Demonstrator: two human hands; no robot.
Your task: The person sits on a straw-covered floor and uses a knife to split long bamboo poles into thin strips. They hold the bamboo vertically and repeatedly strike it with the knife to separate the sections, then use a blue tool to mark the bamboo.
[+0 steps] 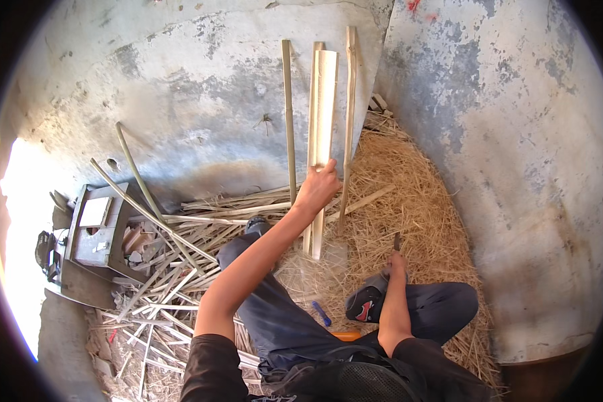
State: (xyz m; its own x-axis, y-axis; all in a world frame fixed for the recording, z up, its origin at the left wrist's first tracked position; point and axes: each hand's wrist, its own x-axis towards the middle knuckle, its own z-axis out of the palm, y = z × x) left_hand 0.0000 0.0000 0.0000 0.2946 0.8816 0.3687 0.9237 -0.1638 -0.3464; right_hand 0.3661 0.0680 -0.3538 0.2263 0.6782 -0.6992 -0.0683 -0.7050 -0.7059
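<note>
My left hand (319,182) is closed around a long split bamboo piece (325,100), gripping it below its middle. The piece stands nearly upright in front of me, its pale inner face showing, its lower end near the floor between my legs. Low on the right, beside my shoe (367,299), my right hand (396,262) is closed on a tool with a short dark blade (396,241) that points away from me; its handle is hidden in the fist. The blade is apart from the bamboo. Two narrow bamboo poles, left (288,114) and right (350,100), flank the held piece.
Straw-like shavings (409,194) heap up at right. Cut bamboo strips (174,295) litter the left floor. A grey metal box (100,231) stands far left. Near my lap lie a blue object (321,313) and an orange one (346,336). A worn wall (208,100) rises behind.
</note>
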